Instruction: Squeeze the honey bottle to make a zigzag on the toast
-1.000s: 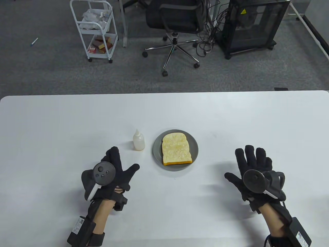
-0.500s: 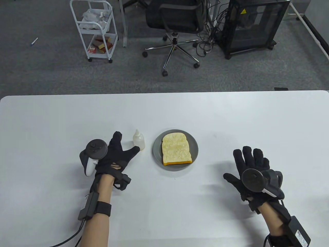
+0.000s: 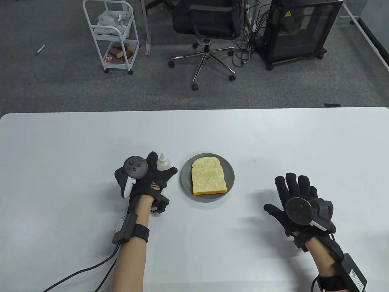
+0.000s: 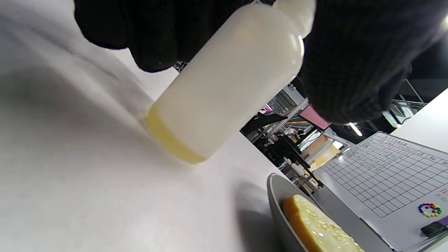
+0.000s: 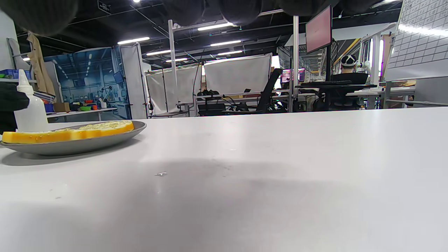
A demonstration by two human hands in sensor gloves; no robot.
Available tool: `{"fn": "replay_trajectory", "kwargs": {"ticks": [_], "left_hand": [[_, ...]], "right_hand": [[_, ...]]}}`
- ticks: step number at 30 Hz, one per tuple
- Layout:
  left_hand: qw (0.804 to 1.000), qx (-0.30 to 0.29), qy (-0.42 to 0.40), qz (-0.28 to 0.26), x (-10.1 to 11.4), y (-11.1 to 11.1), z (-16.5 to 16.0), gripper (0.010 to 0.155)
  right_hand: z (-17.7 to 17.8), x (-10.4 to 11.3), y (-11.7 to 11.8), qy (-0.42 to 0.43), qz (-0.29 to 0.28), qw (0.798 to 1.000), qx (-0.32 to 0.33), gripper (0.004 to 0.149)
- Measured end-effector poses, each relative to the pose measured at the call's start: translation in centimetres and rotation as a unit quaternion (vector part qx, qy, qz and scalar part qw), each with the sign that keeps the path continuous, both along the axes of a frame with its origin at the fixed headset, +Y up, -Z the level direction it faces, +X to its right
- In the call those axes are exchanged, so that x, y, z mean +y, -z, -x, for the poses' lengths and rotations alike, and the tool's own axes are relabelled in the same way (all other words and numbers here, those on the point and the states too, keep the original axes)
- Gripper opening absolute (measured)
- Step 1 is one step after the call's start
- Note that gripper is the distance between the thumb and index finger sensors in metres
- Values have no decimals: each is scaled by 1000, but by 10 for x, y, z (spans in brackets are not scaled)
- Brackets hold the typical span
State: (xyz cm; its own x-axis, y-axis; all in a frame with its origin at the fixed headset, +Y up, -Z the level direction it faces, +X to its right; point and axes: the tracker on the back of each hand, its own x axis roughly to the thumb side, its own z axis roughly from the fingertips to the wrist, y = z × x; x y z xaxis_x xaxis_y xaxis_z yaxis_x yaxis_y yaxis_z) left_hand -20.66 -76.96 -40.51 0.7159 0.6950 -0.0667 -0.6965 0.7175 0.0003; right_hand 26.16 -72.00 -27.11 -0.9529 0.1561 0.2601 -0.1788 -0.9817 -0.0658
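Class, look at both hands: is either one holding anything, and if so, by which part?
The left hand grips the honey bottle around its body, below the nozzle, its base on the table. The right hand holds nothing.

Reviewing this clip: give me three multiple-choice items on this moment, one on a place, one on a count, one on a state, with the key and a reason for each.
1. Where does the honey bottle stand relative to the grey plate?
A. on the person's left of it
B. on the person's right of it
C. on top of it

2. How many toast slices lie on the plate?
A. one
B. two
C. three

3. What is the left hand doing?
A. lying flat, away from everything
B. closing around the bottle, which is on the table
C. pouring over the toast

Key: 1 A, the table view shows the bottle left of the plate. 2 A, a single slice is visible. 3 B, the left wrist view shows fingers either side of the bottle, its base on the table.
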Motion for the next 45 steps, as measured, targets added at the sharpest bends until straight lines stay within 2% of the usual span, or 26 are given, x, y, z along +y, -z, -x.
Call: {"fn": "replay_trajectory", "kwargs": {"ticks": [4,10,18,22,26,30,35,39,42,45], "left_hand": [[999,27,26,-20,2,1,-2,84],[998,26,7,-64,13,-11,3,82],[987,-25,-4,-158,68,-56,0,82],[975,-44,11,-216,86,-81,-12,82],[970,-75,-9,-233,97,-104,-29,81],[959,-109,29,-259,99,-122,-51,81],[957,-168,34,-235,84,-135,-77,81],[945,-214,65,-239,76,-143,-92,81],[935,-238,107,-241,76,-148,-101,81],[934,-247,102,-238,74,-151,-107,81]], "right_hand": [[3,-1,0,1,0,1000,5,95],[7,1,3,-3,3,1000,13,94],[33,38,3,30,-21,998,49,93],[53,54,5,65,-40,995,71,92],[77,62,4,91,-46,990,96,91],[99,61,3,131,-48,983,116,90],[114,52,3,224,-62,966,117,90],[120,37,0,301,-61,945,111,81],[123,27,-2,308,-25,945,110,74],[125,23,-2,332,-18,937,108,62]]}}
